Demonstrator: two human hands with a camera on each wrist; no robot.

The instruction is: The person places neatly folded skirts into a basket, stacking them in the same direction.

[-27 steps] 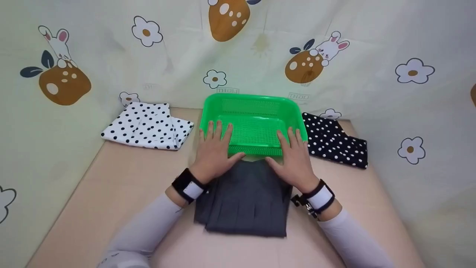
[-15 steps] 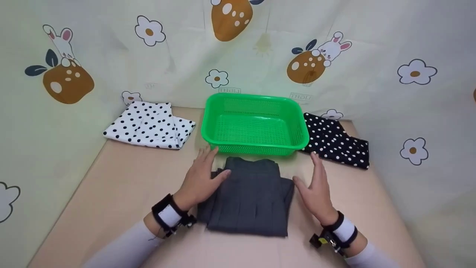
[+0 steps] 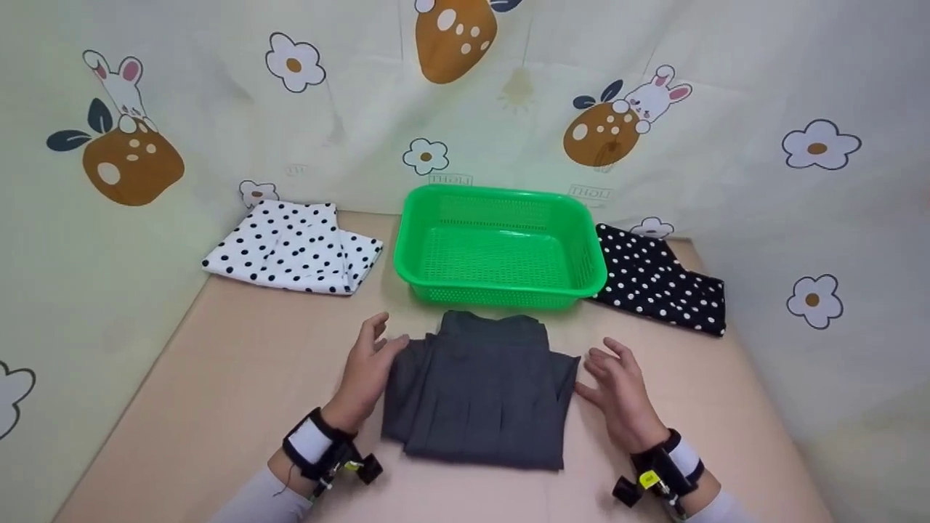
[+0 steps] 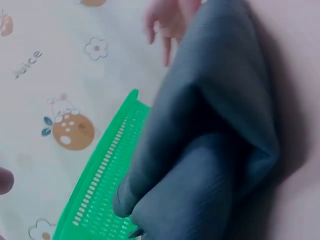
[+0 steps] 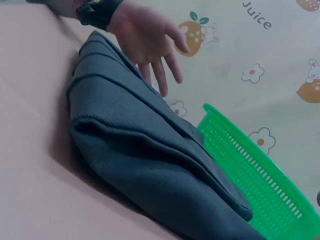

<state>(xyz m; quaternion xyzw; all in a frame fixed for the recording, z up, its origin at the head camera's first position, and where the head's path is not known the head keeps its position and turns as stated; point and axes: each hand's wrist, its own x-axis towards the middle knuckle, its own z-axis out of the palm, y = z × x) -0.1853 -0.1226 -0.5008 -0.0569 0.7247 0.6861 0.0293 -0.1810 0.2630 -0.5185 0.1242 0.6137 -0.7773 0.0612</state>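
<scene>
A folded dark grey garment with pleats point(image 3: 487, 407) lies on the table in front of the basket. My left hand point(image 3: 365, 374) is by its left edge, thumb toward the cloth, holding nothing. On the other side, my right hand point(image 3: 619, 396) hovers just off the right edge with fingers loosely bent. The left wrist view shows the garment's layered side point(image 4: 215, 115) close up, with the right hand point(image 4: 172, 22) beyond it. From the right wrist, the folds point(image 5: 145, 145) fill the middle and the left hand point(image 5: 145, 37) appears behind them with fingers spread.
Just behind the garment stands a green perforated plastic basket point(image 3: 501, 296) with nothing in it. A folded white cloth with black dots point(image 3: 298, 247) lies left of it. At its right is a folded black cloth with white dots point(image 3: 657, 283). A printed curtain point(image 3: 349, 109) hangs behind the table.
Both hands have drawn back from over the basket's front and moved apart, down to either side of the grey garment. The garment and basket keep their places.
</scene>
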